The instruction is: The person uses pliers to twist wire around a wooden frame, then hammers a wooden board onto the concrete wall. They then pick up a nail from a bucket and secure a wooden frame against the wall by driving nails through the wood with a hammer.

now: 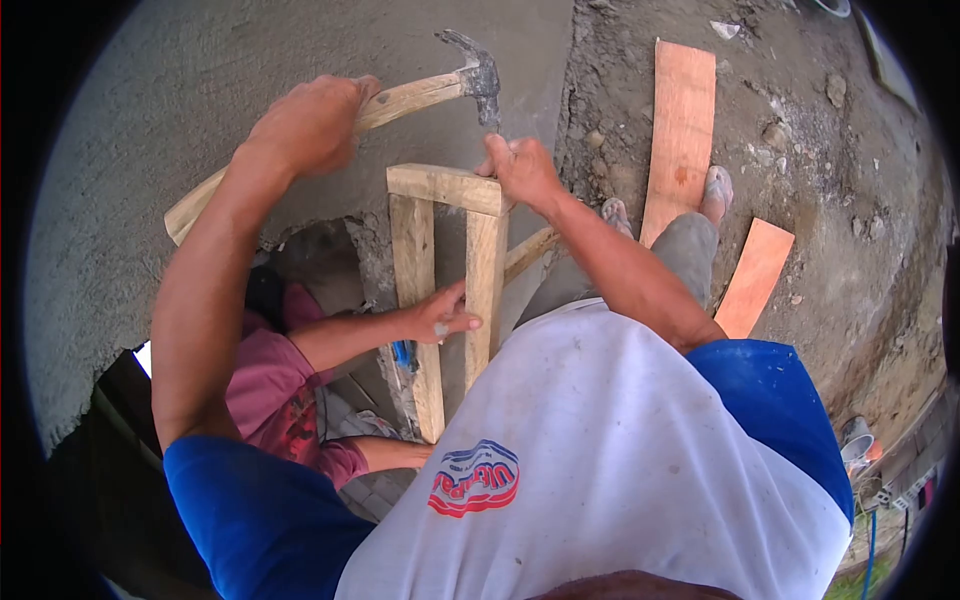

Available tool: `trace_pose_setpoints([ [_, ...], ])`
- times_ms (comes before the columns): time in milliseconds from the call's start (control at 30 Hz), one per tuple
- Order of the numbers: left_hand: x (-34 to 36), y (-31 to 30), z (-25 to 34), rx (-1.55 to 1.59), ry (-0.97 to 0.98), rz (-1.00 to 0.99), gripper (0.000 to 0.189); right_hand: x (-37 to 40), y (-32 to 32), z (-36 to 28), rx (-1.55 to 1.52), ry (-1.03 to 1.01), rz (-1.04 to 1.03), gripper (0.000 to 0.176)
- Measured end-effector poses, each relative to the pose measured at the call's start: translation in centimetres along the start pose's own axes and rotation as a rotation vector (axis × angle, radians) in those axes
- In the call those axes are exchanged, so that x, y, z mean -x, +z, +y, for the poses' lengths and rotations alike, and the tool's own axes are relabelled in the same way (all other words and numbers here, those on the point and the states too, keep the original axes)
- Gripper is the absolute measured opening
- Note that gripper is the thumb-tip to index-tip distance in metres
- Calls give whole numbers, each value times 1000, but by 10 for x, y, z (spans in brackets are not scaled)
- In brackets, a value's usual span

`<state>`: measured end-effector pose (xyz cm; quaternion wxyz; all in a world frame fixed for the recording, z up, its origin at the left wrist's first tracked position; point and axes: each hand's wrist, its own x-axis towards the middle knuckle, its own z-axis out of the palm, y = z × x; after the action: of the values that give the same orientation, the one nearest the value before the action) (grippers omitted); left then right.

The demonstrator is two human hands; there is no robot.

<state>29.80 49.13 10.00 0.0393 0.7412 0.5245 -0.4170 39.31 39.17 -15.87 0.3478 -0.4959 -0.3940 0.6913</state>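
Observation:
My left hand (312, 125) is wrapped around the wooden handle of a claw hammer (420, 97), whose dark metal head is up and to the right. Just below the hammer's striking face, my right hand (524, 172) rests at the right end of a wooden frame (430, 184), fingers pinched together. What they pinch is too small or hidden to make out. The frame has a short top piece and two long legs of pale timber. Another person's hand (447, 315) holds the frame's right leg lower down.
A co-worker in a pink shirt (262, 385) crouches at the left by a hole in the grey cement surface (270, 50). Two reddish boards (682, 130) (757, 275) lie on the rough dirt ground at the right, near my feet. A bucket (856, 442) stands at far right.

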Motion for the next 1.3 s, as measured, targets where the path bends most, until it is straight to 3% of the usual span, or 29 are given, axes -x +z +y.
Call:
trace_pose_setpoints([
  [200,9,27,-13,109,-4,96,39,7,-14,-20,-73,189,-78,52],
  [400,12,2,-9,1,-36,118,40,8,-9,-20,-58,191,-31,52],
  [567,-22,-25,-12,65,-21,160,35,1,1,-1,6,39,35,52],
  [667,-45,5,-14,85,82,334,34,5,0,-3,43,27,37,51],
  [767,-48,-11,-1,-172,134,10,37,7,-3,-10,86,39,20,50],
  [800,-52,-21,-7,-142,149,54,37,7,-5,-11,107,39,13,49],
  [900,-55,-58,-42,-15,113,215,37,10,-3,13,-141,76,-19,49],
  [967,-51,-81,-51,123,-20,384,37,22,8,29,-631,492,-203,51],
  [1000,-49,-89,-46,158,-80,373,39,26,11,34,-873,696,-293,55],
  [1067,-42,-100,-35,219,-209,354,43,23,18,35,-985,672,-217,51],
  [1100,-48,-85,-37,234,-229,381,37,23,23,35,-1048,661,-181,49],
  [1300,-44,-28,-23,-340,205,145,36,24,27,29,-984,624,-37,49],
])
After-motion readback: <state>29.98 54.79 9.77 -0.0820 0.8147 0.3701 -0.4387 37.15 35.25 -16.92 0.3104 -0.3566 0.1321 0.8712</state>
